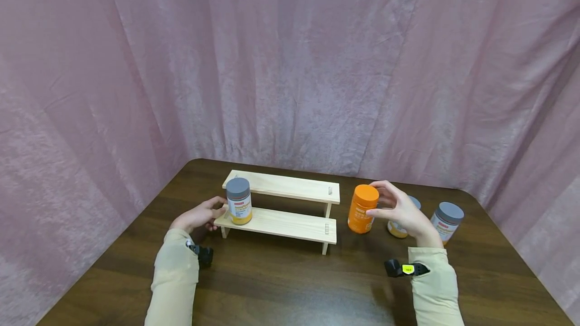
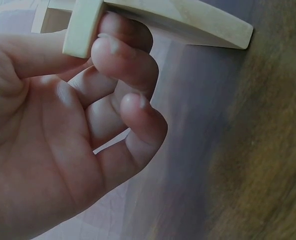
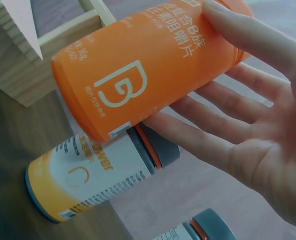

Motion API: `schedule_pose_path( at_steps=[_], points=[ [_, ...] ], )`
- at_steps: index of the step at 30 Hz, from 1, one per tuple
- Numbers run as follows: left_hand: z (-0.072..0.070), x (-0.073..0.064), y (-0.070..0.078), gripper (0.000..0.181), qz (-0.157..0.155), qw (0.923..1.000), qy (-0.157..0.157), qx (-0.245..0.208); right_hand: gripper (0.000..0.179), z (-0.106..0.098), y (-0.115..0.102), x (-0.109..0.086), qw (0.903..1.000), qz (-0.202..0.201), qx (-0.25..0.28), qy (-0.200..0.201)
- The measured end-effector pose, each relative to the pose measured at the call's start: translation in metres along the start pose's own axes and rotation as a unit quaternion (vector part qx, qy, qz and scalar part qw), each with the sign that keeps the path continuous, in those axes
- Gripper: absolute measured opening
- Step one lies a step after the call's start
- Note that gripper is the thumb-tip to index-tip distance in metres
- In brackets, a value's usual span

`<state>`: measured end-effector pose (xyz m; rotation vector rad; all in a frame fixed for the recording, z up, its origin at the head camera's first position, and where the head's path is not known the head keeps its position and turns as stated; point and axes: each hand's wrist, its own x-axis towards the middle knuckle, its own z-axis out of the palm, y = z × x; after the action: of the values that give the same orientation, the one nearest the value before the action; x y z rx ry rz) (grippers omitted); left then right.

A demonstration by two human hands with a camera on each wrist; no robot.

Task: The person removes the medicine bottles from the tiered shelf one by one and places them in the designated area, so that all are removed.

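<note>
My right hand [image 1: 401, 210] grips an orange supplement bottle [image 1: 361, 210] between thumb and fingers; in the right wrist view the bottle [image 3: 138, 65] leans, with a large white B on its side. At the left end of a two-step wooden rack [image 1: 285, 223], my left hand [image 1: 204, 214] pinches the end of the lower shelf. The left wrist view shows the thumb above the board [image 2: 85, 30] and curled fingers beneath it. A grey-capped bottle [image 1: 239, 202] with a white and yellow label stands upright on that lower shelf, right beside the left hand.
Two more grey-capped bottles stand on the right of the brown table [image 1: 290, 280]: one bottle [image 1: 397, 229] partly behind the right hand, another bottle [image 1: 446, 221] farther right. The rack's upper shelf [image 1: 290, 185] rises behind the lower one. A pink curtain [image 1: 290, 64] hangs behind the table.
</note>
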<state>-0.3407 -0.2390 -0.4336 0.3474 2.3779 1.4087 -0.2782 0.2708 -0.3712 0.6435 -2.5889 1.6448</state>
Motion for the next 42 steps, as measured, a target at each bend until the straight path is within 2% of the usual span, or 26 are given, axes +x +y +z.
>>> schedule_pose_path(
  at_steps=[9,16,24,32,42],
  points=[
    [0.000,0.000,0.000,0.038,0.001,1.0000,-0.004,-0.002,0.058,-0.006,0.010,-0.002,0.9994,-0.011,0.003,-0.031],
    [0.000,-0.001,-0.001,0.040,-0.004,0.9999,-0.007,-0.007,0.061,-0.007,0.015,-0.004,0.9938,-0.027,0.034,-0.102],
    [0.001,-0.001,0.000,0.039,-0.004,0.9999,-0.003,-0.009,0.058,-0.004,0.020,-0.003,0.9854,-0.037,0.021,-0.165],
    [0.000,-0.002,0.001,0.039,0.002,1.0000,-0.003,-0.002,0.057,0.001,0.023,0.000,0.9795,-0.013,-0.015,-0.200],
    [0.000,0.001,-0.002,0.039,-0.001,0.9999,-0.009,-0.013,0.054,0.000,0.024,-0.002,0.9764,0.003,-0.009,-0.216]
  ],
)
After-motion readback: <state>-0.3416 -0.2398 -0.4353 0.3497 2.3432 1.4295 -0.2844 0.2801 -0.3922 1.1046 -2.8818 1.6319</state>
